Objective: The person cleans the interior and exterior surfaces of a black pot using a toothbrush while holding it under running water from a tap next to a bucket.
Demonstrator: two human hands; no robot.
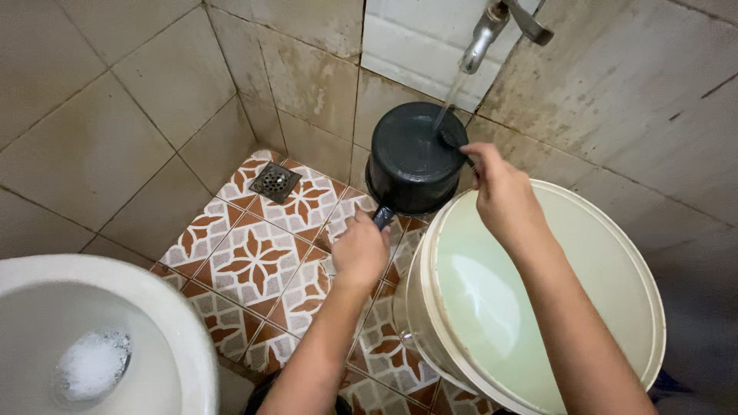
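Nearest, a white toilet bowl [115,323] sits at the near left and a big pale bucket [653,307] full of water at the right. Between them the left hand [360,250] is closed around the handle of a dark pot [411,157], holding it under the running tap [486,31] so water falls in. Her right hand [500,192] pinches a small brush [452,141], bristles over the pot's far rim

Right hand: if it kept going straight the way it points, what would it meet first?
Probably the dark pot: the right hand points a brush into it, under the tap stream. Behind lies the tiled wall; depth is unclear.
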